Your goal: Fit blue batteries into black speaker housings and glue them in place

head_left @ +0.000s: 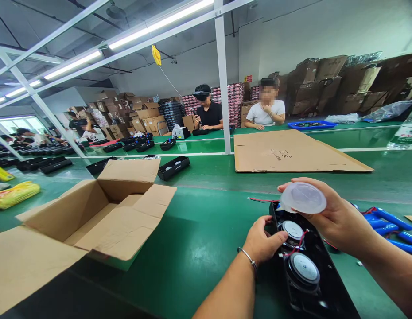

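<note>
On the green belt [206,230] right in front of you lies a black speaker housing [312,274] with two round drivers [305,268] facing up. Your left hand [263,241] rests on its left edge, fingers curled against the housing beside the upper driver — touching it, not closed around anything. Your right hand [335,217] holds a translucent plastic cap [303,198] pinched in its fingertips, just above the housing's far end. Blue cylindrical cells [390,226] with red wires lie just right of the housing. An open cardboard box [103,217] stands to your left; a flat cardboard sheet [292,153] lies farther across the belt.
</note>
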Demonstrator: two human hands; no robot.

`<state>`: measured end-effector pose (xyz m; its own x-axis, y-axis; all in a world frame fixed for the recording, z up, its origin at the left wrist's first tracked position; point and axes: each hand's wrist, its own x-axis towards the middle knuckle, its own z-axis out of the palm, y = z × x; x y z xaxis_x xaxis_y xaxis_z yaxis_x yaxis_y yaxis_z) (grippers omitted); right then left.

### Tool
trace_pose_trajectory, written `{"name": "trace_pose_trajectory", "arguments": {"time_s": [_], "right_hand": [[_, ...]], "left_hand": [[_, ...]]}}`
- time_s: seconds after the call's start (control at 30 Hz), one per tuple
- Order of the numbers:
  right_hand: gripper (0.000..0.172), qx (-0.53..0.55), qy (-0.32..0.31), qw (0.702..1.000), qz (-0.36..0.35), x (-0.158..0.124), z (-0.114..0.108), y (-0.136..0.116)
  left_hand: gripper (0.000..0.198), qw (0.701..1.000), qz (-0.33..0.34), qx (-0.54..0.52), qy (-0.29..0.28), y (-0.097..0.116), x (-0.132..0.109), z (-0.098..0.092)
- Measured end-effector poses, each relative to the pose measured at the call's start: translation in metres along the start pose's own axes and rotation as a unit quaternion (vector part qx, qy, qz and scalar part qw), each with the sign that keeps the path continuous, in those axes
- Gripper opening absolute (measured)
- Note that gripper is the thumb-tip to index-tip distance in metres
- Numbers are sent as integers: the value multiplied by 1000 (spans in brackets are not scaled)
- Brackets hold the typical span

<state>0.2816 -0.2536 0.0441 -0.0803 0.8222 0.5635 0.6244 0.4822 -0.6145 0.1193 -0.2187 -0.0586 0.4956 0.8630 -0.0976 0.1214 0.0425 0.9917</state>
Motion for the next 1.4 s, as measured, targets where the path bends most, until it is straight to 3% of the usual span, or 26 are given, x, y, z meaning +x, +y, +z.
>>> {"name": "trace_pose_trajectory", "arguments": {"time_s": [0.77,1.4], "right_hand": [[42,-6,-11,1000,0,1,-1,-6],[43,7,-16,1000,9,-5,-1,-2]], "left_hand": [[61,1000,-9,3,-8,4,-2,-1],[53,1000,-1,12,23,2,-1,0]]}}
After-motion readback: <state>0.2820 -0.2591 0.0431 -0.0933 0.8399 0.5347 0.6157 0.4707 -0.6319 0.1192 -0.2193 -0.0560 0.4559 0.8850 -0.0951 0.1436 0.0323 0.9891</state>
